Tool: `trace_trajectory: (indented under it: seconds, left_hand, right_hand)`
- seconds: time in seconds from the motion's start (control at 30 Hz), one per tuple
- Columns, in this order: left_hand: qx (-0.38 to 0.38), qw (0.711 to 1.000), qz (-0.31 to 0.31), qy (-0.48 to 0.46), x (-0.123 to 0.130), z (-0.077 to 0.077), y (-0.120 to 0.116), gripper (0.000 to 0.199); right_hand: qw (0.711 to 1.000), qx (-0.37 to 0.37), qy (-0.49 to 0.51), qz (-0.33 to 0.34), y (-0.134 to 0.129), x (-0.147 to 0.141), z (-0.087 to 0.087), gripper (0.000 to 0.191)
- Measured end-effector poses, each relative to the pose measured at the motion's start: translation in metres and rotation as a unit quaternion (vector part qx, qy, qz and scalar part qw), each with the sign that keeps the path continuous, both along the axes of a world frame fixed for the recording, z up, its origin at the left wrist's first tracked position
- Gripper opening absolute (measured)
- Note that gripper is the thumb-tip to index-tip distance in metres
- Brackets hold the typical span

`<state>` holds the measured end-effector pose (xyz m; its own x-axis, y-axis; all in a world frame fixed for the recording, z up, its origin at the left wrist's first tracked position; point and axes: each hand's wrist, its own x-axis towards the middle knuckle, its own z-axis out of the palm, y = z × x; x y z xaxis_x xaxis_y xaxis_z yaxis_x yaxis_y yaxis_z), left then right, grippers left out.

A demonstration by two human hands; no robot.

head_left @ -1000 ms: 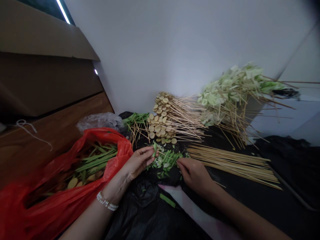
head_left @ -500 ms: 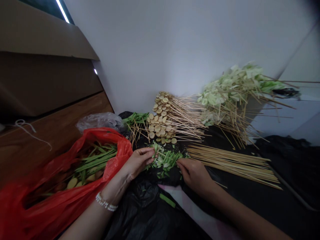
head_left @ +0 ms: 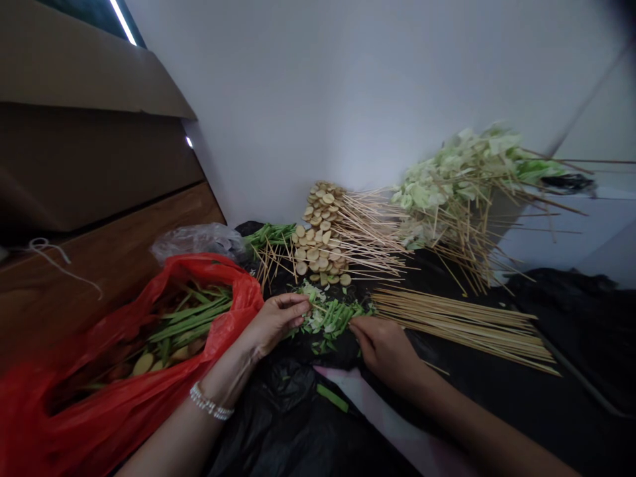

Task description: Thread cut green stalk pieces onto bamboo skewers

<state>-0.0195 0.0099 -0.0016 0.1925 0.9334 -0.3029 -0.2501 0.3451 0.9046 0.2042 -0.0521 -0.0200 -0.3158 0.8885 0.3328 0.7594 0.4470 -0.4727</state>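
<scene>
My left hand (head_left: 278, 321) is closed in a pinch at the left end of a bamboo skewer (head_left: 318, 307), on what looks like a piece of green bean, mostly hidden by the fingers. My right hand (head_left: 381, 341) pinches the same skewer farther along; its far end shows beyond my wrist. Short green bean pieces (head_left: 342, 314) sit in a row between my hands; I cannot tell how many are threaded. Beneath them lie chopped greens and pale bits. Loose bamboo skewers (head_left: 467, 324) lie right of my right hand.
A red plastic bag (head_left: 238, 273) holding long green beans and potatoes stands at left. Behind are skewered potato slices (head_left: 318, 245), skewered green beans (head_left: 272, 235) and a pile of leafy cabbage skewers (head_left: 457, 172) by the wall. A cut bean (head_left: 332, 398) lies on black plastic (head_left: 278, 424).
My right hand has shifted slightly left with the skewer. The green piece that showed above my left fingertips is now less visible.
</scene>
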Motion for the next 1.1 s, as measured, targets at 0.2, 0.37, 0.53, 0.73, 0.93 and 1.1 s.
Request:
trace_trajectory:
  seconds: [0.2,0.37,0.53,0.73,0.93,1.1]
  left_hand:
    - [-0.013,1.0,-0.015,-0.023,0.002,-0.002,-0.003,0.036]
    - [-0.014,0.999,-0.031,-0.032,0.009,-0.004,-0.006,0.032]
    - [-0.012,0.999,-0.033,-0.014,0.013,-0.004,-0.009,0.033]
    - [-0.007,1.0,-0.014,0.013,0.017,-0.009,-0.011,0.033]
    - [0.088,0.988,-0.065,0.113,0.005,0.001,-0.005,0.034]
    - [0.206,0.912,-0.149,0.324,-0.02,0.015,0.005,0.03]
  right_hand:
    - [1.0,0.0,0.011,0.002,-0.001,-0.001,-0.004,0.027]
    - [1.0,0.008,0.012,0.014,-0.002,-0.003,-0.002,0.028]
    - [1.0,0.005,0.018,0.018,-0.002,-0.005,-0.002,0.027]
    - [1.0,0.001,0.007,0.008,0.0,-0.004,-0.004,0.027]
    - [1.0,0.006,0.021,0.008,0.0,-0.002,-0.001,0.026]
    - [0.999,0.025,0.035,-0.007,0.004,0.004,0.002,0.026]
